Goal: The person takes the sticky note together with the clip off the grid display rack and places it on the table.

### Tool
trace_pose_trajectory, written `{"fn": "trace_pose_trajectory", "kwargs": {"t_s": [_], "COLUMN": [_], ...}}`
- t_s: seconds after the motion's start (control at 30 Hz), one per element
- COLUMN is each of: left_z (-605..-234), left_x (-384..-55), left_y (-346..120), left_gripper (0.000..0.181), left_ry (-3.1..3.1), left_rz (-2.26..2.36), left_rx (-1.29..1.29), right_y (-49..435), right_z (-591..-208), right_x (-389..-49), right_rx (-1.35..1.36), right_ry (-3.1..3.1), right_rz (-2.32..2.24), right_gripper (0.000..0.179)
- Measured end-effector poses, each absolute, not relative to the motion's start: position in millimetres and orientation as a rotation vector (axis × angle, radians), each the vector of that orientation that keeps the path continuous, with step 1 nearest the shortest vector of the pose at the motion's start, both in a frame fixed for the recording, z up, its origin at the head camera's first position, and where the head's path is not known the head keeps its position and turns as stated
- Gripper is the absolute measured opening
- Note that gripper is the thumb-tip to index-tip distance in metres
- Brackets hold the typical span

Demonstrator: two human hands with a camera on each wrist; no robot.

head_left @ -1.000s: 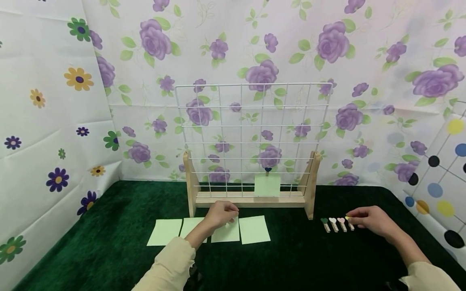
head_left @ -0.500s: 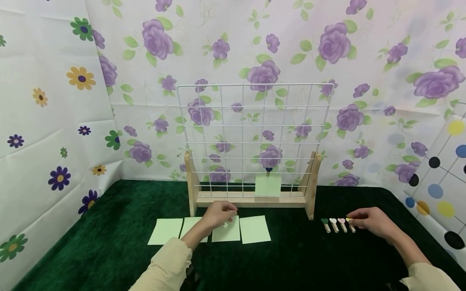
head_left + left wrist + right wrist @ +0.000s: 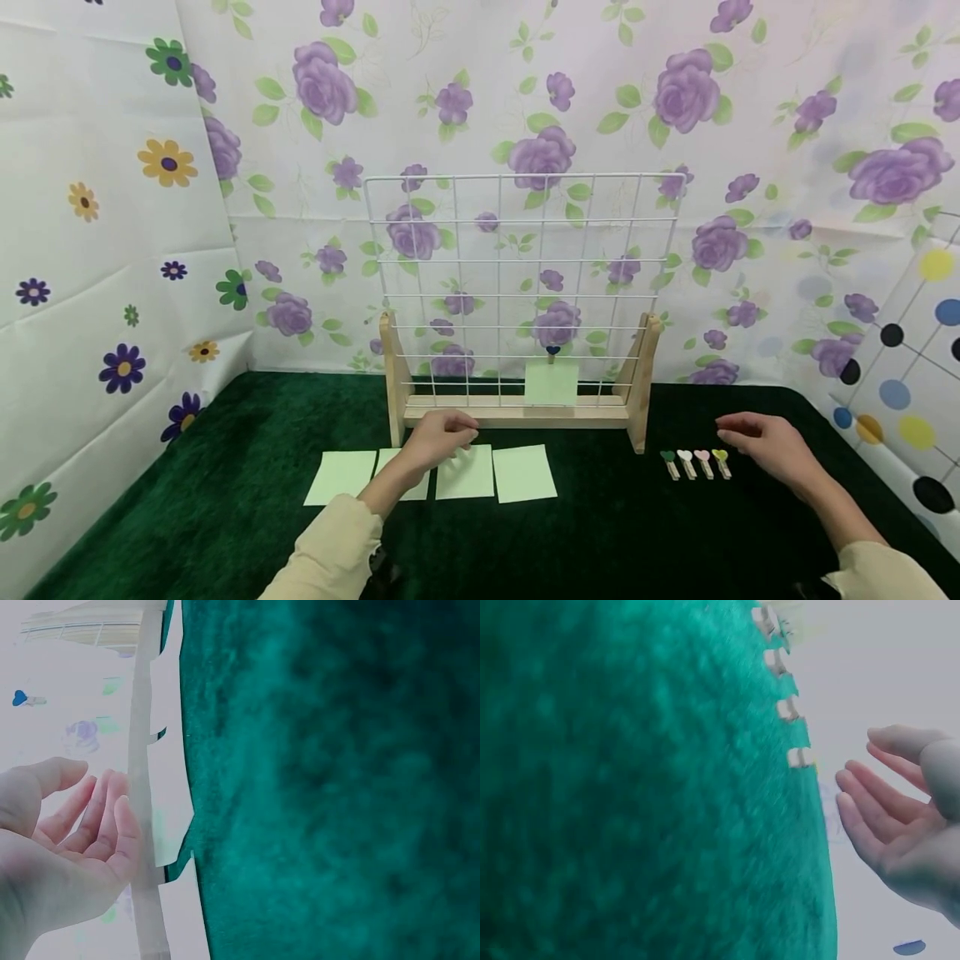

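My left hand [image 3: 433, 442] hovers above a row of several pale green paper sheets [image 3: 525, 475] on the dark green cloth. In the left wrist view its thumb and fingers are apart and loosely bent, with nothing between them. My right hand [image 3: 772, 446] hangs just beyond a small clothespin with a yellow heart [image 3: 722, 455], thumb and fingertips apart and holding nothing. Beside that clothespin stand in line a pink-heart clothespin [image 3: 703, 464], a white-heart clothespin [image 3: 686, 464] and a green-heart clothespin [image 3: 671, 465]. The right wrist view shows the hand [image 3: 892, 817] off the cloth.
Behind the sheets stands a white wire grid [image 3: 522, 175] on a wooden base [image 3: 487, 417]. A navy-heart clothespin [image 3: 552, 351] fastens one green sheet [image 3: 552, 385] low on the grid. Flowered sheeting [image 3: 480, 100] hangs behind the table.
My right hand has let go of the yellow-heart clothespin and risen slightly away from it. The left hand has shifted a little to the left over the sheets.
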State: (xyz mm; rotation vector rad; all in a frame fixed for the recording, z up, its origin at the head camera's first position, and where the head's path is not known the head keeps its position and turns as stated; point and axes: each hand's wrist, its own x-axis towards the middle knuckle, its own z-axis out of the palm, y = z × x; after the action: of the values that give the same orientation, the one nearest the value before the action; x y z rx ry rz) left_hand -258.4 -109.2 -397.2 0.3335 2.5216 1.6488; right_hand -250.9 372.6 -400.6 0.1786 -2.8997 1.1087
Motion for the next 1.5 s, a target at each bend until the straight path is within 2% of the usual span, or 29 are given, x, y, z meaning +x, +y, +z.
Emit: {"fn": "trace_pose_trajectory", "kwargs": {"t_s": [0.23, 0.73, 1.17, 1.5], "left_z": [-394.2, -383.1, -377.4, -374.6], "left_x": [-259.8, -262.0, -275.9, -285.4], "left_y": [-108.0, -81.6, -52.9, -38.5], "left_gripper": [0.025, 0.027, 0.03, 0.032], "left_ry": [2.591, 2.655, 2.589, 2.603], "left_rz": [1.676, 1.846, 1.89, 1.863], "left_rx": [0.309, 0.329, 0.347, 0.308], "right_y": [351.4, 287.4, 237.4, 211.3], "right_z": [-387.5, -358.0, -342.6, -332.3], "right_x": [-247.4, -241.4, -253.4, -268.9], "right_rx": [0.228, 0.325, 0.45, 0.492], "right_ry": [-2.762, -2.652, -2.63, -2.608], "right_rz": [0.979, 1.094, 1.285, 1.265], "right_gripper": [0.043, 0.037, 0.034, 0.033]}}
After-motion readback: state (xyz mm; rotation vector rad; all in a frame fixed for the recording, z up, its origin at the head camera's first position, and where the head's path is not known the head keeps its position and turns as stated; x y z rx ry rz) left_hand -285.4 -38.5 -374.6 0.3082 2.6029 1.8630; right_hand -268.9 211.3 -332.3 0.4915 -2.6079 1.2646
